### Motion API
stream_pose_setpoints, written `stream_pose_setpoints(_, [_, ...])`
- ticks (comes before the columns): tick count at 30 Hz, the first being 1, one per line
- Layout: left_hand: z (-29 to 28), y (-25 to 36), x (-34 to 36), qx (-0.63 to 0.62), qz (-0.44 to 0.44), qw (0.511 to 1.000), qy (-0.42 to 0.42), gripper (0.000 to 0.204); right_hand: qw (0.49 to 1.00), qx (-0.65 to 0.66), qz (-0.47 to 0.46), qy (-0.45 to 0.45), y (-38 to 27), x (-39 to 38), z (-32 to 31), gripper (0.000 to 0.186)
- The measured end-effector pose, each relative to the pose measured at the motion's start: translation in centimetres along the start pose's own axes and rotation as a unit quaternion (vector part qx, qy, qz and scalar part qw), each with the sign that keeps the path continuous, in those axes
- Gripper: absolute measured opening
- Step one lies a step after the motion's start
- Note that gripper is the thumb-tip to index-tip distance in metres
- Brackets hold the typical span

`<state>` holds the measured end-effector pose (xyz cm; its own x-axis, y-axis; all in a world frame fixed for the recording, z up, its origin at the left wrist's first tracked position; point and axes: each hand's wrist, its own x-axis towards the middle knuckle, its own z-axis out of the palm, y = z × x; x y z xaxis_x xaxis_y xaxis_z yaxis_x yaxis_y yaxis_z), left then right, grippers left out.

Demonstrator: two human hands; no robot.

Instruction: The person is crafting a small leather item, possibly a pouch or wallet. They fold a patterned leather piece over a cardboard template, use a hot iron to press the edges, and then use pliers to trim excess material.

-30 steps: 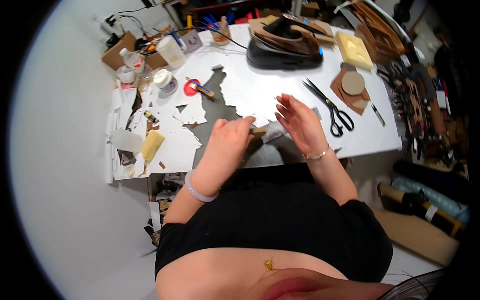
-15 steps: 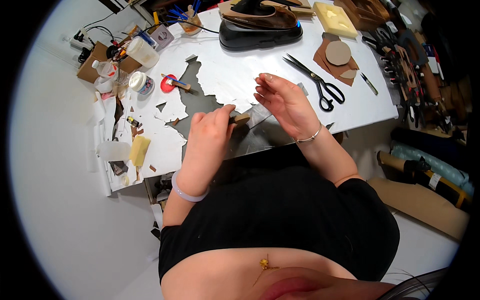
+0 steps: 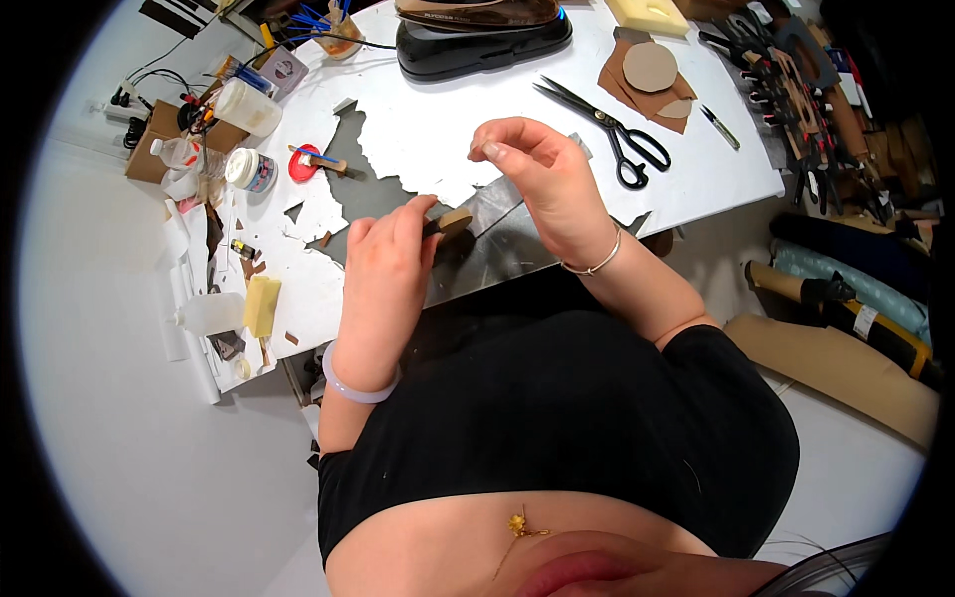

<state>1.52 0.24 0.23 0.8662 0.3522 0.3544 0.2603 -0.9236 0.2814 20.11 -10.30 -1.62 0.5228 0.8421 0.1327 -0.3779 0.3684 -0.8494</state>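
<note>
My left hand [image 3: 383,264] is closed around a small tan and dark brown piece [image 3: 456,220], perhaps leather, whose lighter end sticks out past the fingers. It is held above the grey strip [image 3: 383,164] along the table's near edge. To its right, my right hand [image 3: 547,179] is raised over the table, thumb and forefinger tips brought together. Whether something thin lies in that pinch is too small to make out. Black-handled scissors [image 3: 619,139] lie open on the white table to the right of this hand.
At the left stand a white jar [image 3: 251,171], a red lid [image 3: 303,163] with a brush across it, and a yellow sponge block [image 3: 262,305]. A black appliance [image 3: 482,50] sits at the back. Brown leather pieces [image 3: 622,85] and tweezers [image 3: 720,127] lie at the right.
The whole view has shifted, so the table's things appear further left and higher. My right fingers have curled closer together. My left hand still grips the small piece.
</note>
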Motion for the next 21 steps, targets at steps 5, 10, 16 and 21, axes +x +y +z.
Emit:
stream_pose_setpoints(5, [-0.09, 0.04, 0.02, -0.003, 0.004, 1.0, -0.001, 0.042, 0.999, 0.002, -0.034, -0.022, 0.33, -0.01, 0.4, 0.01])
stream_pose_setpoints(10, [-0.06, 0.01, -0.07, -0.002, 0.001, 1.0, -0.003, 0.042, 0.999, 0.008, -0.022, -0.029, 0.16, -0.23, 0.89, 0.013])
stream_pose_setpoints(16, [-0.13, -0.02, 0.0, -0.001, 0.002, 1.0, -0.004, 0.042, 0.999, 0.008, -0.027, -0.038, 0.45, -0.15, 0.69, 0.014])
stream_pose_setpoints(21, [-0.02, 0.06, 0.07, -0.001, 0.002, 1.0, -0.003, 0.042, 0.999, 0.01, -0.022, -0.021, 0.23, -0.08, 0.75, 0.012])
